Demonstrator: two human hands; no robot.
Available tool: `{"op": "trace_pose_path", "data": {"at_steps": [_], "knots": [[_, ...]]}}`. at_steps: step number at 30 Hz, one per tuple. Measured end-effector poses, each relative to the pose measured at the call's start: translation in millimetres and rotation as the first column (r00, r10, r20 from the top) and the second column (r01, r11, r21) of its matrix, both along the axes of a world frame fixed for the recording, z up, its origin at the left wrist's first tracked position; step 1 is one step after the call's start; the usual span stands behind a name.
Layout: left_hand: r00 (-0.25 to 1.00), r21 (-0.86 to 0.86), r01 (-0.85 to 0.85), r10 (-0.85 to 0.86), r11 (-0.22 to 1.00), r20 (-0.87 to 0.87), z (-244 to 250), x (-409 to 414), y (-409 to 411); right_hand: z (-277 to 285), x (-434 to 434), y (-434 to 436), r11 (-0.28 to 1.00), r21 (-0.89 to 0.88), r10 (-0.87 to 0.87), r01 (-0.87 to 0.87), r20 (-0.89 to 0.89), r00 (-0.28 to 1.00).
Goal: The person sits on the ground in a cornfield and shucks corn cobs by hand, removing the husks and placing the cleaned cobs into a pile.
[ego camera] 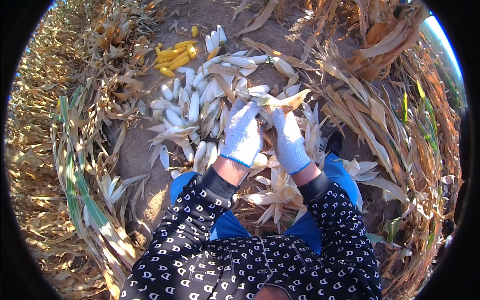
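Both my hands wear white knit gloves with blue cuff edges. My left hand (243,131) grips the left end of an ear of corn in pale dry husk (287,102), its fingers mostly hidden on the far side. My right hand (289,138) is closed about the same ear, thumb upward near the husk. A tan flap of husk sticks out to the right above that hand. Just beyond and left of my hands lies a heap of ears of white corn (193,107), some bare, some partly in husk. Loose dry husks (279,193) lie below my hands, between my legs.
Several bare ears of yellow corn (174,56) lie on the soil past the white heap. Dry corn stalks and leaves (375,112) bank up on the right, with more leaf litter (56,157) on the left. My dark shoe (334,142) stands right of the husks.
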State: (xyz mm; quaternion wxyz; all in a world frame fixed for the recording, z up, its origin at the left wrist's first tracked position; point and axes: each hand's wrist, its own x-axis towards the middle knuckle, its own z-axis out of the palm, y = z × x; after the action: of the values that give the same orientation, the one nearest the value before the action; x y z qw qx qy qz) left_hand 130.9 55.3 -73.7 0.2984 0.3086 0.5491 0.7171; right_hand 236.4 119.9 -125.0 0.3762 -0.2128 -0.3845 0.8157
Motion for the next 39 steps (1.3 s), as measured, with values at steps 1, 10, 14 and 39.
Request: {"op": "trace_pose_path", "data": {"at_steps": [1,10,14,39], "knots": [[1.000,-0.031,0.015,-0.014,0.999,0.025,0.7,0.3,-0.6,6.3,1.4,0.8,0.990,-0.132,0.030,-0.043,-0.100,0.994],[0.655,0.299,0.073,-0.271,0.952,0.705,9.6,0.8,-2.3,-28.5,8.3,18.8,0.913,-0.406,-0.112,0.030,-0.178,0.978],[0.566,0.385,-0.021,-0.306,0.923,0.765,-5.1,-16.6,10.0,-20.5,5.2,6.2,0.973,-0.222,-0.096,0.058,-0.167,0.981],[0.740,0.245,0.465,-0.526,0.851,0.419,16.8,-12.9,-10.4,34.7,31.5,44.3,0.928,0.350,-0.300,0.126,0.501,0.812]]}}
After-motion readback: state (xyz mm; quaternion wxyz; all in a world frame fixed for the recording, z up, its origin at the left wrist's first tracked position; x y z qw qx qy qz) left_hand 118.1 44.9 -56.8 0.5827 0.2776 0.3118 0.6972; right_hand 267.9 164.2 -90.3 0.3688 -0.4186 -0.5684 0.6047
